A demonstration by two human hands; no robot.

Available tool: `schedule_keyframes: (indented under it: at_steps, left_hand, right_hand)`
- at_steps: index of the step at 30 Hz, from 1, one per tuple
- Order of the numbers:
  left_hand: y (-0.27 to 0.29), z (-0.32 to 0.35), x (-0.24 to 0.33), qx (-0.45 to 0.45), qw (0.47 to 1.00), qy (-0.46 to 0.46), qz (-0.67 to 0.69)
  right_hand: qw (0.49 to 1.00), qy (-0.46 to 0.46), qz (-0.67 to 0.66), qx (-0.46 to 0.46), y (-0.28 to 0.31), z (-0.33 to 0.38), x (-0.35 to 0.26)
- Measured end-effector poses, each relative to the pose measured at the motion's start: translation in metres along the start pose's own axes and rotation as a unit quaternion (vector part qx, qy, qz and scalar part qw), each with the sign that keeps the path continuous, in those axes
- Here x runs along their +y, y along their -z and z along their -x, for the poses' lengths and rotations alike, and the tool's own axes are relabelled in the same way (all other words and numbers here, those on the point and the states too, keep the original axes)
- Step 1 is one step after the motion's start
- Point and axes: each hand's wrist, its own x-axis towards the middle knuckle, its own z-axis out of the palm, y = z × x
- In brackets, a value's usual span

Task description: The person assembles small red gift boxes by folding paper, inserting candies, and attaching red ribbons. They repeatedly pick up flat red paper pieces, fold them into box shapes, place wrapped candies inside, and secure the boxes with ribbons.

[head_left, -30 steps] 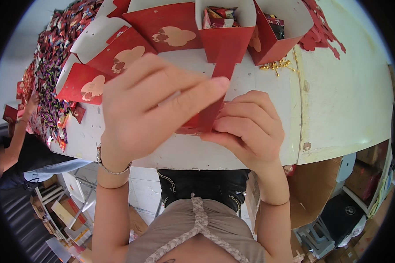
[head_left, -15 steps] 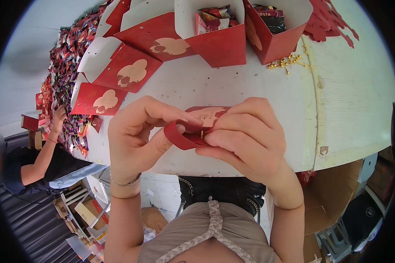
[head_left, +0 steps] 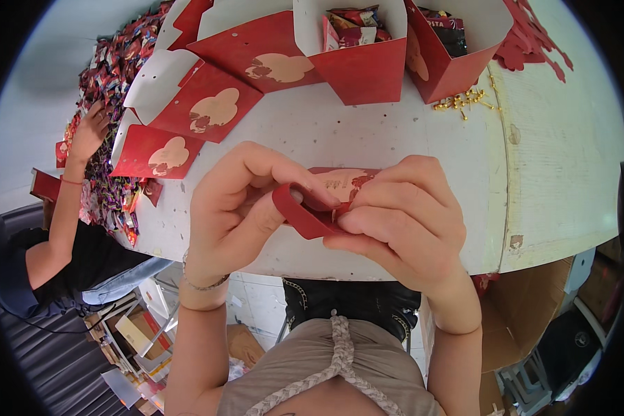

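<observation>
Just above the near table edge, my left hand (head_left: 229, 208) is closed on a looped red strap (head_left: 295, 213), its thumb and fingertips on the band. My right hand (head_left: 412, 222) pinches the strap's other end, with its fingers bent against it. Behind the strap, partly covered by my fingers, is a red card piece (head_left: 347, 182) with a beige print; it looks like part of a small box. A thin glint of gold shows inside the loop by my right fingertips, too small to make out well.
Open red boxes (head_left: 229, 97) stand in an arc beyond my hands; one box (head_left: 364, 76) holds wrapped snacks. Gold split pins (head_left: 464, 102) and red straps (head_left: 534, 45) lie at far right. Another person's hand (head_left: 90, 132) is in a heap of packets (head_left: 107, 83) at left.
Both my hands and the strap have shifted slightly right, and my left fingertips have come closer to my right ones. At left, the other person's hand has moved farther up the packet heap.
</observation>
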Motion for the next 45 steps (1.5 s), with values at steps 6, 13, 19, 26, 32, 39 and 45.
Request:
schedule_keyframes:
  at_steps: [6,13,19,26,32,39,45]
  left_hand:
    - [0.000,-0.001,-0.003,0.014,1.000,-0.004,-0.006]
    - [-0.001,-0.008,0.002,0.030,0.997,0.011,-0.075]
    - [0.010,-0.004,-0.002,-0.043,0.982,-0.093,-0.159]
    - [0.004,0.003,-0.005,-0.014,0.986,-0.062,-0.153]
    - [0.009,0.001,-0.022,-0.062,0.991,-0.054,-0.106]
    - [0.006,0.007,-0.025,-0.014,0.965,-0.137,-0.225]
    - [-0.002,0.016,-0.012,-0.018,0.924,-0.186,-0.334]
  right_hand:
    - [1.000,-0.002,-0.002,-0.004,-0.001,-0.001,0.000]
    - [1.000,-0.005,-0.005,-0.007,0.000,-0.001,0.000]
    - [1.000,-0.022,-0.012,0.001,-0.002,0.001,0.000]
    - [0.999,0.013,-0.007,-0.028,0.002,-0.001,-0.002]
    - [0.998,0.044,-0.026,0.035,-0.011,0.006,-0.002]
    - [0.996,-0.057,-0.067,-0.012,-0.006,0.005,-0.007]
    - [0.979,-0.082,-0.080,-0.165,0.021,-0.017,-0.017]
